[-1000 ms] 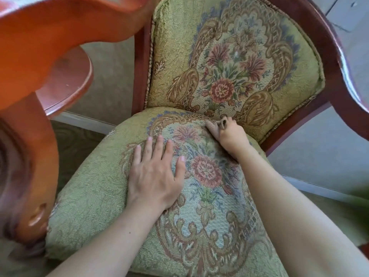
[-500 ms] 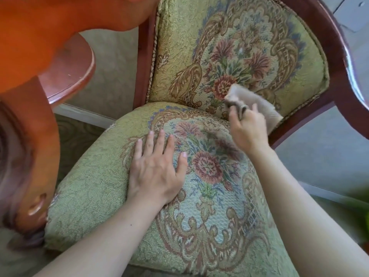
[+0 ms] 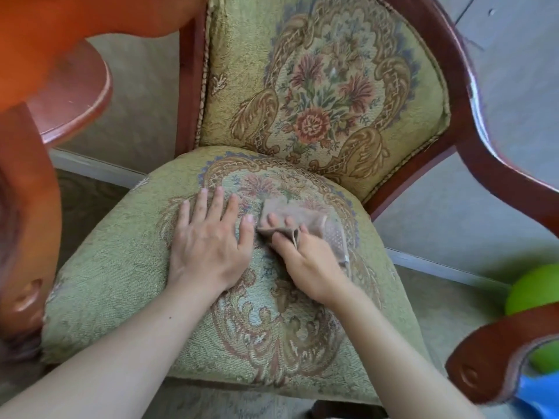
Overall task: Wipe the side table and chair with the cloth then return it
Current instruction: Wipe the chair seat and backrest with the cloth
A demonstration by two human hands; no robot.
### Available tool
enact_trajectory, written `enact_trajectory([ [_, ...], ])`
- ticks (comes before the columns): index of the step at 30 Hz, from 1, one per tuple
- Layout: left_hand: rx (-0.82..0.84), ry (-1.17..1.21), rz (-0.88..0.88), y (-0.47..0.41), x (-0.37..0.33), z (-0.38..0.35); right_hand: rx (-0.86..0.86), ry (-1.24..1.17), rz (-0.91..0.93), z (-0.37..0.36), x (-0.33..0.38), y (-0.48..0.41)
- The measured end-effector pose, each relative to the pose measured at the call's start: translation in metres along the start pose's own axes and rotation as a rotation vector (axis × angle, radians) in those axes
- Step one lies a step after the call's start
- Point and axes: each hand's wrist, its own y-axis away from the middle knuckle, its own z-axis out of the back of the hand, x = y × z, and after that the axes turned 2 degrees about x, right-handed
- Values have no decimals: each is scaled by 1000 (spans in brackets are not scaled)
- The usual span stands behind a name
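A wooden armchair with green floral upholstery fills the view; its seat cushion (image 3: 115,276) lies below me and its backrest (image 3: 320,95) rises behind. My left hand (image 3: 208,243) rests flat on the seat, fingers spread, holding nothing. Just to its right, my right hand (image 3: 308,261) presses a folded beige cloth (image 3: 290,214) onto the middle of the seat, with a fold pinched between the fingers. A round reddish wooden side table (image 3: 75,101) stands at the upper left, partly hidden by the chair's left armrest.
The chair's left armrest (image 3: 27,207) and right armrest (image 3: 499,152) curve round both sides of the seat. A green ball (image 3: 535,294) and a blue object (image 3: 538,397) lie on the floor at the lower right. A pale wall with a skirting board runs behind.
My right hand has come down from the backrest's lower edge with the cloth and now presses it on the seat's middle, next to my left hand. My left hand stayed flat on the seat.
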Motion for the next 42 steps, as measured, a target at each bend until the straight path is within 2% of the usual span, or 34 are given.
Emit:
enact_trajectory([
  [1, 0, 2, -2, 0, 0, 0, -18, -120, -9, 2, 2, 14],
  [3, 0, -1, -6, 0, 1, -1, -56, -411, -150, 13, 3, 31],
  [6, 1, 15, -5, -2, 2, 0, -104, -1075, -434, 48, -22, 27],
  [8, -4, 19, -3, -1, 2, -1, -222, -1325, -479, 75, -36, 21],
  [10, -2, 8, -1, -1, 1, -2, -429, -1408, -444, 100, -48, 11],
  [11, 0, 4, 0, -1, 1, -2, -586, -1394, -423, 110, -53, 4],
  [12, -1, 3, 1, -1, 1, -3, -753, -1318, -392, 119, -53, -2],
  [14, -6, -1, 0, -2, 0, -3, -1012, -924, -375, 125, -50, -15],
  [15, -8, -5, -2, -2, 0, -3, -1007, -699, -366, 119, -45, -23],
  [16, -11, -6, -4, -2, 0, -3, -929, -520, -369, 106, -43, -35],
  [17, -15, -3, -8, -1, 1, -3, -775, -382, -388, 88, -45, -48],
  [19, -19, 4, -12, 0, 1, -2, -357, -114, -413, 47, -44, -71],
  [20, -20, 5, -10, 1, 1, -2, -227, -3, -387, 31, -40, -80],
  [21, -22, 4, -8, 1, 0, -2, -167, 27, -345, 23, -36, -87],
  [24, -23, -16, -8, -1, -1, -2, -91, -48, -215, 19, -32, -93],
  [27, -23, -36, -5, -1, 0, -4, -12, 61, -100, 7, -29, -75],
  [32, -13, -33, -7, 4, -2, -2, 57, -39, -2, -1, -14, -31],
  [35, 5, 4, -11, 6, 1, 1, 106, -92, -31, 1, -4, 1],
  [39, 18, 60, -50, 8, 6, 6, 113, -31, -46, 1, 5, 53],
  [40, 20, 74, -58, 8, 7, 7, 104, -99, -75, 6, 7, 63],
  [42, 21, 118, -73, 8, 9, 8, 21, -508, -295, 30, 7, 71],
])
